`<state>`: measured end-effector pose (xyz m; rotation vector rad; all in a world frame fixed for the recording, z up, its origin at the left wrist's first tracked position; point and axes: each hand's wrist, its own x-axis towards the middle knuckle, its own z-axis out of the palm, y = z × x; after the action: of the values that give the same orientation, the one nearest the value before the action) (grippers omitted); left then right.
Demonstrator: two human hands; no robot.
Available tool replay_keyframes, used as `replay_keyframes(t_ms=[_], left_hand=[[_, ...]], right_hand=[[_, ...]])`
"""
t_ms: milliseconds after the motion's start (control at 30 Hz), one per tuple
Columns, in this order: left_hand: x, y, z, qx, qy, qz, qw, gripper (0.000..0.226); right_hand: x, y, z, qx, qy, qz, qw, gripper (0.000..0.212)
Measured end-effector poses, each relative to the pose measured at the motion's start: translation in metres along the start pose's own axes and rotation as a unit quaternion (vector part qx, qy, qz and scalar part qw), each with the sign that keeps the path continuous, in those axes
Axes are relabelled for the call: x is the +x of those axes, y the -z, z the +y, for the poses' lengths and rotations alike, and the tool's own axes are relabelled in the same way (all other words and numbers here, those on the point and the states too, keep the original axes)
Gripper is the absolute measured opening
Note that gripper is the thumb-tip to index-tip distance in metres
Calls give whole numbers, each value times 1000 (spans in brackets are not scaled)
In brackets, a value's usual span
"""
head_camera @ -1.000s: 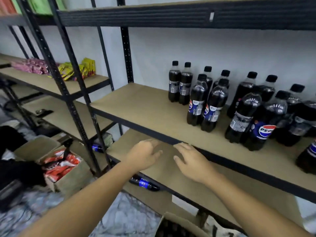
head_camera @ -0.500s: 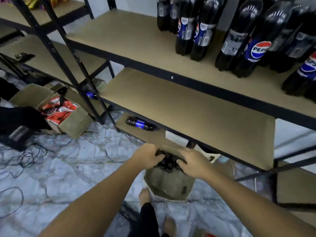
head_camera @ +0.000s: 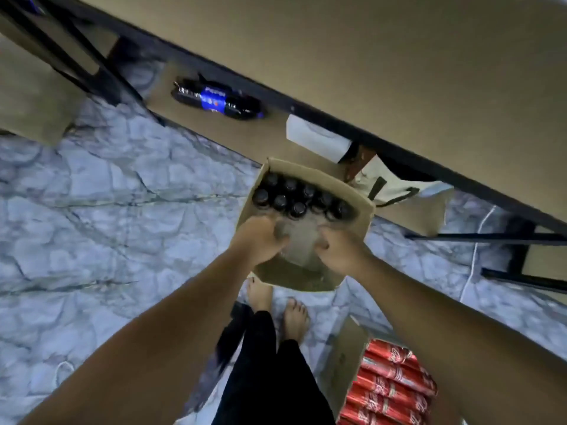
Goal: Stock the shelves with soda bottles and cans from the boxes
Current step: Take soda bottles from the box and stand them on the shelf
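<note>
A brown box sits on the floor, right in front of the person's bare feet. Inside it stand dark soda bottles with black caps, packed close together at the far end. Both hands are down in the near end of the box. The left hand has its fingers curled in, and so does the right hand, with a blurry grey patch between them. I cannot tell what the fingers hold, because it is too blurry. One bottle with a blue label lies on its side on the low shelf behind the box. A wide brown shelf board sticks out above. Near the right arm is another box full of red cans. The floor is grey stone with cracks.
</note>
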<state>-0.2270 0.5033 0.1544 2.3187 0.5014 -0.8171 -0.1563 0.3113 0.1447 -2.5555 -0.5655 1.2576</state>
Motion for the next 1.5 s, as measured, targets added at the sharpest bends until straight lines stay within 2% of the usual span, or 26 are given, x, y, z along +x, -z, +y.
replay_keyframes(t_ms=[133,233,333,400,533,633,800,967,1133,1367,1500], left_hand=[[93,-56,-48,-32,28,23,999,48],[157,-92,-75,-63,28,40,997,57],[207,-117,-90,-93,19,66,993,57],[227,-128,-94,-116,12,92,989,54],[242,-141,-100,-146,5,145,979,33],[230,-143,-97,-163,16,148,975,25],[173,-138,-81,-193,51,148,968,27],[82,-114,-61,-234,6,162,959,28],[-16,-58,-25,-220,-11,166,961,34],[-164,49,44,-196,-115,228,947,33],[-245,115,80,-176,-184,257,932,29]], right_hand=[[96,-72,41,54,-45,2,998,52],[152,-108,54,155,-51,26,986,64],[197,-123,56,128,-61,86,986,68],[221,-130,57,80,-55,106,990,65],[245,-139,60,77,-67,142,985,45],[239,-144,63,91,-73,159,980,33],[194,-142,55,94,-71,140,983,32],[105,-97,28,159,-16,145,976,27],[-11,-39,1,197,52,156,967,33],[-166,68,-66,165,163,253,939,43],[-245,127,-106,162,222,314,909,30]])
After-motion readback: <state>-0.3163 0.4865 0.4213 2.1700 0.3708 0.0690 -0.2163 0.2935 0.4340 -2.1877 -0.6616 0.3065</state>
